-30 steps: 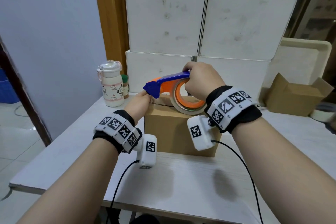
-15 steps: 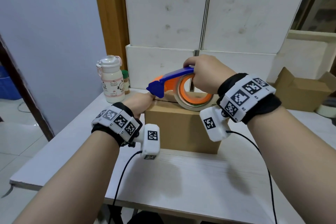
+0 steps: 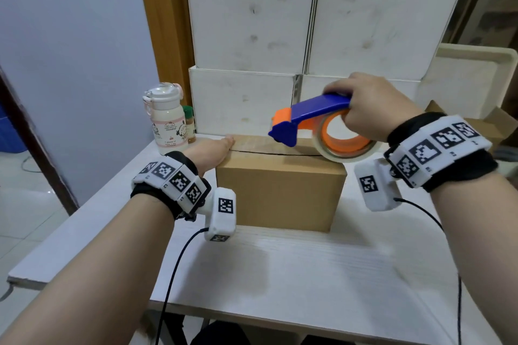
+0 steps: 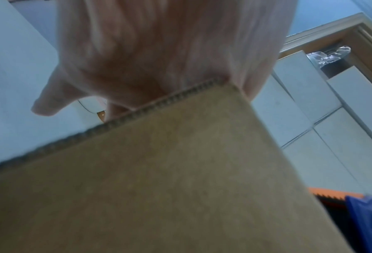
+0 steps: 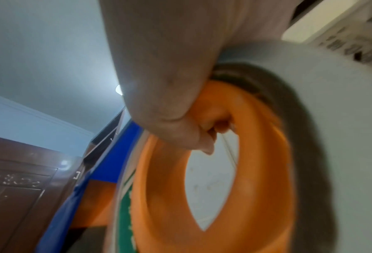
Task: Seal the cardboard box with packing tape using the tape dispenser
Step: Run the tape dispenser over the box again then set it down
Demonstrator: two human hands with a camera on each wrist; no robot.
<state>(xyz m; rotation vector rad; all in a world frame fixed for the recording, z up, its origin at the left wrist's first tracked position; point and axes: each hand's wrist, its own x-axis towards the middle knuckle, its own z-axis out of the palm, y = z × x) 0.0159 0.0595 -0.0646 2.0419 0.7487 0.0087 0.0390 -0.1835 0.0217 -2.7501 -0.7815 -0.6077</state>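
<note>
A small brown cardboard box (image 3: 280,193) stands on the white table, flaps down, with a strip of clear tape (image 3: 260,144) along its top seam. My left hand (image 3: 211,152) lies flat on the box's top left end, fingers straight; the left wrist view shows the palm (image 4: 159,59) over the box edge (image 4: 180,171). My right hand (image 3: 364,109) grips the blue and orange tape dispenser (image 3: 314,117) through its roll (image 3: 347,145), nose down over the right half of the box top. In the right wrist view my fingers (image 5: 180,119) curl into the orange hub (image 5: 256,171).
A white bottle (image 3: 168,120) and a small spice jar (image 3: 189,123) stand left of the box. Stacked white boxes (image 3: 308,22) form a wall just behind. An open brown carton (image 3: 487,126) sits at far right. The white table (image 3: 280,274) stretches toward me.
My right hand has drawn the dispenser from the box's left end to its right half, leaving tape on the seam. My left hand now lies flat on the left end.
</note>
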